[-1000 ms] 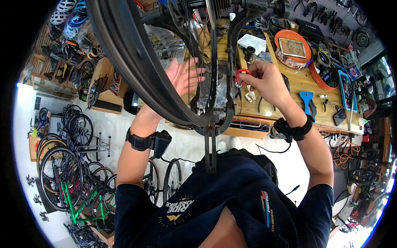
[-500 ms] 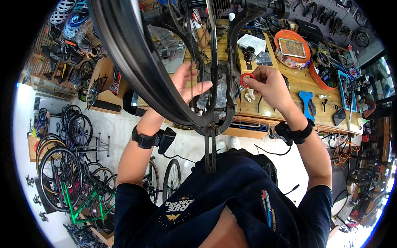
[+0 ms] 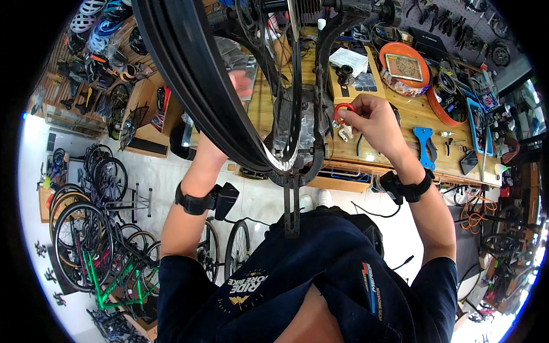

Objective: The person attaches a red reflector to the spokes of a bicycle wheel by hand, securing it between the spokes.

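A bicycle wheel (image 3: 189, 80) with a dark rim stands in a black truing stand (image 3: 321, 74) right in front of me. My left hand (image 3: 240, 86) is on the far left side of the rim, partly hidden behind it, its visible fingers smeared by motion. To the right of the stand, my right hand (image 3: 374, 117) is closed on a red, ring-shaped spoke wrench (image 3: 343, 107), held between thumb and fingers. Just below that wrench, a small silvery metal part (image 3: 345, 133) shows above the bench.
The wooden workbench (image 3: 412, 114) carries an orange round tray (image 3: 394, 51), a blue tool (image 3: 424, 146), a yellow box (image 3: 372, 71) and a blue bin (image 3: 479, 126). Several bicycles (image 3: 86, 246) stand at the left. Helmets (image 3: 91, 28) hang at the far left.
My left hand has left the near spokes and moved up and left behind the rim. The rim's look has shifted, as if the wheel turned. My right hand still grips the wrench.
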`<act>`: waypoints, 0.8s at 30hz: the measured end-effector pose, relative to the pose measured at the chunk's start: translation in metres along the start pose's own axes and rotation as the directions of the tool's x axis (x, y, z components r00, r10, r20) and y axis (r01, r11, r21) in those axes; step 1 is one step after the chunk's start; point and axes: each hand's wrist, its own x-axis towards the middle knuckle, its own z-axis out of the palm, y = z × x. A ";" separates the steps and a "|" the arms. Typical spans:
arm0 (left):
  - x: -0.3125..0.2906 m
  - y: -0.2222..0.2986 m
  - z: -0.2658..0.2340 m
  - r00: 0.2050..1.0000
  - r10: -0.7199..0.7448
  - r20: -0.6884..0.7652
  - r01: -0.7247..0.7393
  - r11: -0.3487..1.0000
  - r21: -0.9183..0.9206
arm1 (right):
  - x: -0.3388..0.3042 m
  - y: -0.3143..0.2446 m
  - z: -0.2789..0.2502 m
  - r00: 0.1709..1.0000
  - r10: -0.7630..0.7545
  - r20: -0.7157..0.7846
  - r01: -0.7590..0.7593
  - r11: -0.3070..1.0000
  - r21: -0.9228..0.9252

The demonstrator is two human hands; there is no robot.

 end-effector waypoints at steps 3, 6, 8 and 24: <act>-0.012 0.017 0.003 0.936 0.353 -0.006 -0.350 0.930 0.113 | -0.005 0.001 -0.004 1.000 -0.008 -0.020 0.008 1.000 0.025; -0.020 0.053 0.017 0.894 0.448 0.034 -0.447 0.894 -0.012 | -0.013 0.010 -0.011 0.997 0.012 -0.071 -0.006 0.997 0.081; -0.032 0.075 0.025 0.932 0.334 0.139 -0.328 0.942 -0.067 | -0.021 0.016 -0.019 0.995 0.019 -0.093 -0.012 0.997 0.078; 0.004 0.101 -0.019 0.687 0.472 0.553 -0.343 0.881 -0.326 | -0.076 0.058 -0.051 0.931 0.150 -0.332 -0.102 0.983 0.155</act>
